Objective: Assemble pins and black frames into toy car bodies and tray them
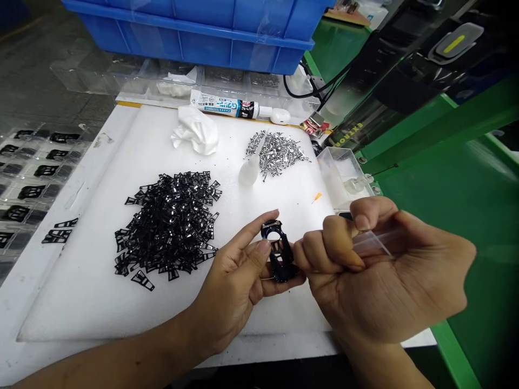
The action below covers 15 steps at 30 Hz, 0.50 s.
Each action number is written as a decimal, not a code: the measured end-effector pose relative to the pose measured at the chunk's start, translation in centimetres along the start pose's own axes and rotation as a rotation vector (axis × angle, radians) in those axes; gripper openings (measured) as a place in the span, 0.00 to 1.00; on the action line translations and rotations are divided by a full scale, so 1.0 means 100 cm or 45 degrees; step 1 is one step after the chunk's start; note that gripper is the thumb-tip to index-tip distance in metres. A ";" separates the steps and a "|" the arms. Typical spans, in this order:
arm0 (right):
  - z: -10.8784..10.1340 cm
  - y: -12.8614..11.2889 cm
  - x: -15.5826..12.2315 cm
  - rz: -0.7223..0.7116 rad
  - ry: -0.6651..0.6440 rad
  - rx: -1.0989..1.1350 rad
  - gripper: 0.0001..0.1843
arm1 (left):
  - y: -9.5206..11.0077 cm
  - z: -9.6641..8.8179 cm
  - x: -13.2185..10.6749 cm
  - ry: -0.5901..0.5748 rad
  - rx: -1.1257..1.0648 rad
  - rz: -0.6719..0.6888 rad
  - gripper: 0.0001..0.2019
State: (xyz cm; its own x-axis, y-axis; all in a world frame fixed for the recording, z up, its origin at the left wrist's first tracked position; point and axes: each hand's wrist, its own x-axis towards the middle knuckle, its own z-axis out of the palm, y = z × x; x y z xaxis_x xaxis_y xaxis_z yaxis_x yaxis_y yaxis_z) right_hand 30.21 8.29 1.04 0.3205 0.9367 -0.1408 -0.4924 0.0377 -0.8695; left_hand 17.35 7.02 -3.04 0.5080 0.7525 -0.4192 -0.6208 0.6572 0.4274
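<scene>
1. Left hand (231,286) clamped on black ringed part (280,272) — between thumb and fingers.
2. Right hand (381,286) just beside part, curled round clear plastic tool (370,244).
3. White board (93,216) below — heaped black pieces (166,227) left, silver pieces (281,154) farther back.
4. Blue bin (194,32) behind, green panel (458,205) right.

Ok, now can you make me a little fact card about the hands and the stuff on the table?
Left hand: holds a glossy dark part with a round hole
Right hand: grips a clear plastic piece, partly hidden by fingers
Biggest pile: small black open-framed pieces
Other pile: small shiny silver pieces
Beside silver pile: translucent plastic squeeze bulb
Behind black pile: crumpled white tissue
At back: blue plastic bin
</scene>
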 end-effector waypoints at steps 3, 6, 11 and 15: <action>0.000 0.001 0.001 -0.017 0.001 -0.004 0.16 | 0.000 0.000 -0.001 0.009 0.018 0.000 0.19; -0.001 0.001 0.002 -0.016 0.000 -0.007 0.17 | -0.001 0.000 -0.002 0.011 0.005 0.006 0.18; -0.003 0.003 0.003 -0.009 -0.040 -0.002 0.16 | 0.000 0.000 -0.002 -0.006 -0.014 0.007 0.18; -0.004 0.003 -0.002 -0.027 -0.088 -0.015 0.16 | 0.001 0.001 0.000 0.001 0.011 0.011 0.19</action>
State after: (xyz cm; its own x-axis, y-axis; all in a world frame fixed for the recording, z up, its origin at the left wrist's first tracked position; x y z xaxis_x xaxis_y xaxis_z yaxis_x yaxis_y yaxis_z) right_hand 30.30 8.03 0.65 0.2737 0.9576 -0.0895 -0.4768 0.0542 -0.8774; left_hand 17.33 7.10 -2.97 0.5024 0.7580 -0.4161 -0.6198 0.6512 0.4380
